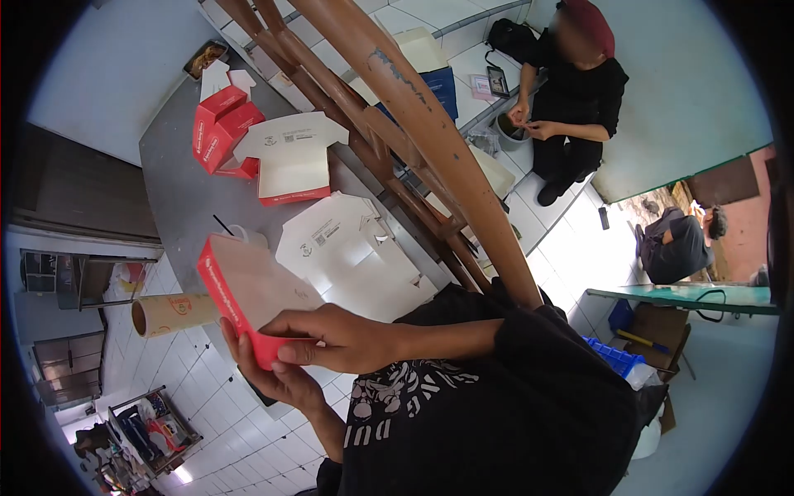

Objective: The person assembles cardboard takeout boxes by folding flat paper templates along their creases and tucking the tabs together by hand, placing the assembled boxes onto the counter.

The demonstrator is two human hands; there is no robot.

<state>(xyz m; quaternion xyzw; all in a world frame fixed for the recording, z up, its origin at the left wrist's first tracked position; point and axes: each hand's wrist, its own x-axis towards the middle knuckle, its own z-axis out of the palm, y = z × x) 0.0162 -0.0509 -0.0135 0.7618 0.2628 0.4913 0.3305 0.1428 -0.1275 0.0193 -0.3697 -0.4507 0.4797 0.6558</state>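
My right hand (341, 339) grips the near end of a red and white cardboard food box (260, 285), its fingers reaching over the wall and its thumb on the outside. My left hand (269, 370) supports the same box from below and outside, with fingers along the red wall. The box is tilted, its white inside facing up. Beside it on the grey table lie unfolded white box blanks (356, 260). Farther back sits a partly folded box (294, 157) with its lid spread out, next to several red boxes (223, 132).
Behind the box stands a pale cup (255, 237) with a black straw. A brown printed tube (169, 315) projects past the grey table (178, 169). A brown railing (430, 140) runs along its right side. Another person (575, 99) sits beyond, hands over a bucket (513, 132).
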